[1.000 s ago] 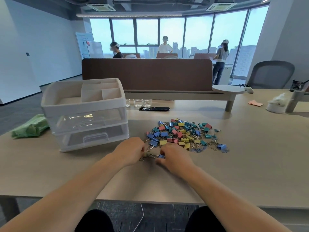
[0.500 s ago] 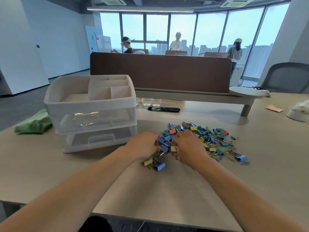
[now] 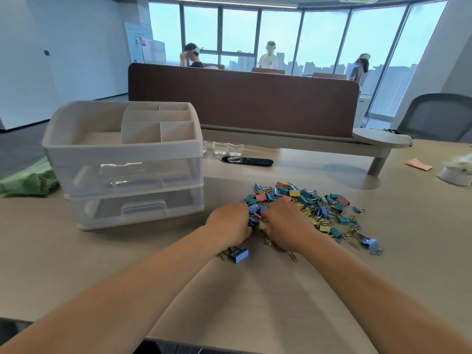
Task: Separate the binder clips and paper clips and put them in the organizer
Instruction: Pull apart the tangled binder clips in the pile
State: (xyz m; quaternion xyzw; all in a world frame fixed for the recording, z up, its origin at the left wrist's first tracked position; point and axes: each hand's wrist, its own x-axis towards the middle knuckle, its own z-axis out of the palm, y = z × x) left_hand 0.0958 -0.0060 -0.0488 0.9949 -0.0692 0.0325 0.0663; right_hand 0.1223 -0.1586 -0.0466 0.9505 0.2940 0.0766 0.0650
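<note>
A pile of coloured binder clips (image 3: 309,203) mixed with wire paper clips (image 3: 353,236) lies on the table right of centre. My left hand (image 3: 229,223) and my right hand (image 3: 286,222) rest knuckles-up on the pile's near left edge, fingers curled into the clips and hidden. A yellow clip (image 3: 263,225) and blue clips (image 3: 253,209) show between the two hands. One blue binder clip (image 3: 239,254) lies apart, just under my left wrist. The white organizer (image 3: 122,149) stands to the left, with divided top compartments and two clear drawers, both closed.
A green cloth (image 3: 28,178) lies left of the organizer. Small clear cups (image 3: 227,148) and a black cable slot (image 3: 246,161) sit behind the pile. A brown desk divider (image 3: 242,98) runs across the back. A white object (image 3: 457,172) and a pink note (image 3: 419,164) are at far right.
Both hands have moved forward from the table in front of the pile onto its near left edge. A few clips, among them the blue one, now lie separate toward me.
</note>
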